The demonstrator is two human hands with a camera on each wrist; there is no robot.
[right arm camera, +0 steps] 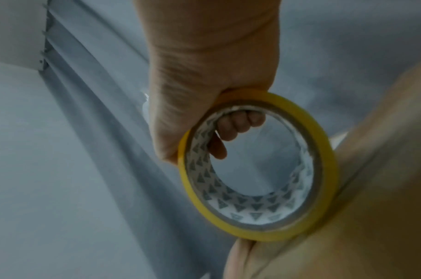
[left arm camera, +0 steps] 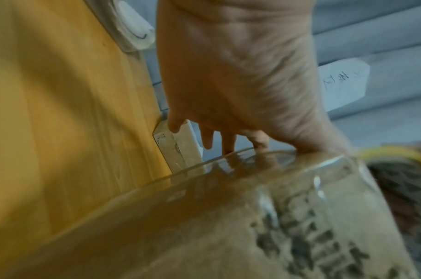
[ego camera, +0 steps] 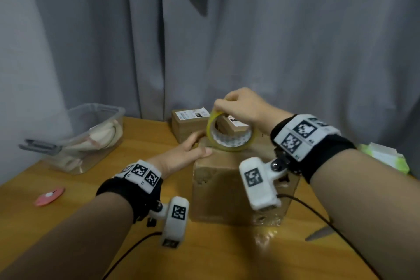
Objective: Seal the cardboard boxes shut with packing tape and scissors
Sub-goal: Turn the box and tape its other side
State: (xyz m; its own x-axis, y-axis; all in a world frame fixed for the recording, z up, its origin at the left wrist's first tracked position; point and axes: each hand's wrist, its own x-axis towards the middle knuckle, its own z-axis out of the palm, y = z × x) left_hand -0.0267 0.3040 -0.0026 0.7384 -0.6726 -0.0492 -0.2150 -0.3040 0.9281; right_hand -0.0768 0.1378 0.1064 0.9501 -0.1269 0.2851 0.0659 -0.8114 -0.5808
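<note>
On a wooden counter point(ego camera: 68, 223), the right hand point(ego camera: 241, 107) curls round a yellow-edged roll of clear packing tape point(ego camera: 229, 136) atop a brown cardboard box point(ego camera: 218, 191), left hand point(ego camera: 184, 152) flat, fingers straight, steadying it; the tape may wrinkle or skew if the box shifts.
</note>
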